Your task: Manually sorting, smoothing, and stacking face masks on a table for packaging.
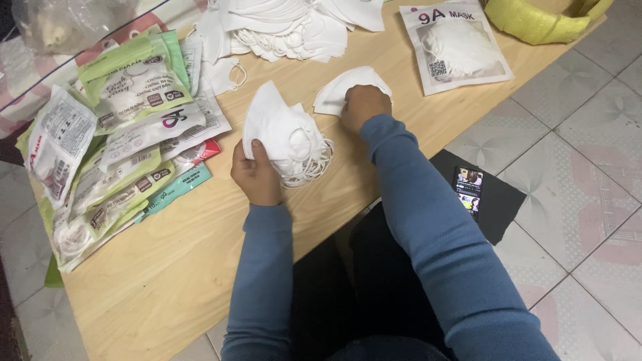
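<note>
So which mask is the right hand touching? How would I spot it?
Start at the wooden table and find the right hand near its middle. Under it lies one white mask, flat and alone, unlike the thick bunch in the left hand.

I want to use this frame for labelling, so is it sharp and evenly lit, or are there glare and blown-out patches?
Head view: mostly sharp and softly lit; the loose mask pile is overexposed, its edges lost; glare streaks the clear bag; both the left hand and right hand are crisp, with faint shadows on the table.
</note>
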